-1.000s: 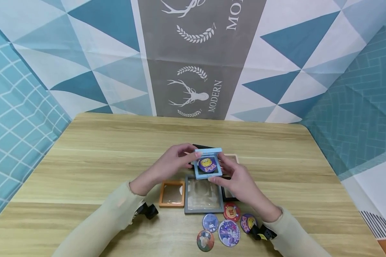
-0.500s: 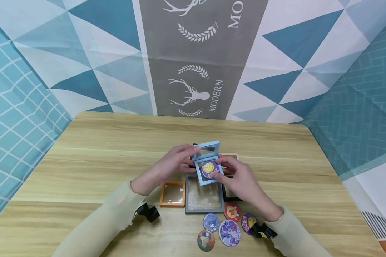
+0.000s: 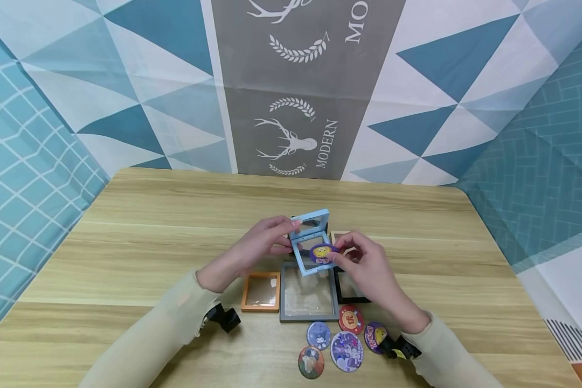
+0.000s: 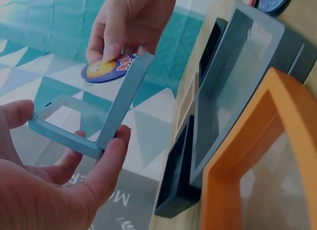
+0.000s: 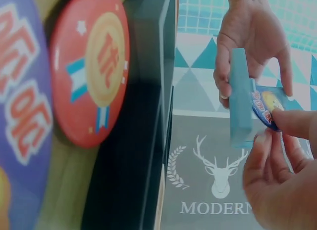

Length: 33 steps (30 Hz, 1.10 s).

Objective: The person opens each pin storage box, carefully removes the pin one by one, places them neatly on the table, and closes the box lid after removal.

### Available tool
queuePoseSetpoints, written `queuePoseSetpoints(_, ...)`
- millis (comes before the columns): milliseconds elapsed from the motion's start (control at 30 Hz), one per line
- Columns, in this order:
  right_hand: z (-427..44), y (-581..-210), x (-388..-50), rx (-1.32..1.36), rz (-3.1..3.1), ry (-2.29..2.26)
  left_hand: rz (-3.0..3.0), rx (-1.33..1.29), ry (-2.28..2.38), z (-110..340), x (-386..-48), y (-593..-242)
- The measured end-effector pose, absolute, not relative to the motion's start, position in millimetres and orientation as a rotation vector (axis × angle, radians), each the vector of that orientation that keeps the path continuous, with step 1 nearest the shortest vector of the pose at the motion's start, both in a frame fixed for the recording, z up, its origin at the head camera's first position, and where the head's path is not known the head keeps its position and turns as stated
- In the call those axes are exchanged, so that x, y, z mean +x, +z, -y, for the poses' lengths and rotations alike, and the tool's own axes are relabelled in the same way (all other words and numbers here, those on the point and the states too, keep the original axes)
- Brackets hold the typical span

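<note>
My left hand [image 3: 264,242] holds a light blue hinged display frame [image 3: 299,260] above the other frames, with its lid swung up. In the left wrist view, thumb and fingers grip the blue frame [image 4: 124,104] at its edges, and clear film shows in the window. My right hand [image 3: 368,267] pinches a round purple button badge [image 3: 321,252] with a yellow cartoon face between thumb and fingers. In the right wrist view, the badge [image 5: 262,109] is tilted beside the frame's half; whether they touch I cannot tell.
Below the hands lie a grey frame [image 3: 284,293], an orange frame [image 3: 244,293] and a black frame [image 3: 351,299]. Nearer the front are several button badges, including a red one [image 3: 351,319] and a large purple one [image 3: 346,351]. A patterned cloth [image 3: 174,108] hangs behind the table.
The blue frame's lid has swung further back. The badge, earlier lying in the frame, is now lifted and tilted in my right hand, which has shifted slightly right.
</note>
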State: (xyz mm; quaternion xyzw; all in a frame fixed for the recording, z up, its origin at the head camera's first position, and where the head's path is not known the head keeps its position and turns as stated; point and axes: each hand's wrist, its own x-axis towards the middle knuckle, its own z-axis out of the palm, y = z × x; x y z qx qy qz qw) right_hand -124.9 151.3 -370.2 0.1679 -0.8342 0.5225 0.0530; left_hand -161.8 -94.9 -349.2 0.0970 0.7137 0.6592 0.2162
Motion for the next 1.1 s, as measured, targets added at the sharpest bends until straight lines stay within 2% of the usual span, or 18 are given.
queuePoseSetpoints(167,-147.5,-366.4,-119.2,0.636,2.546,1.573,-2.009,0.235,1.87,105.0,-168.3,-350.1)
queuePoseSetpoints(400,-128.3,-368.9,-96.4,1.217,2.846,1.193,-2.024,0.226,1.852,112.4,-173.2,-351.9)
queuePoseSetpoints(500,-121.0,-370.0,-85.7,1.376,2.908,1.066,-2.024,0.25,1.836,112.0,-173.7,-352.7)
queuePoseSetpoints(767,-109.0,-376.8,-68.9,1.457,2.892,0.805,-2.029,0.277,1.812,110.1,-173.3,-350.9)
queuePoseSetpoints(1100,-103.9,-385.4,-67.3,1.458,2.939,0.69,-2.043,0.287,1.784,110.4,-172.1,-350.0)
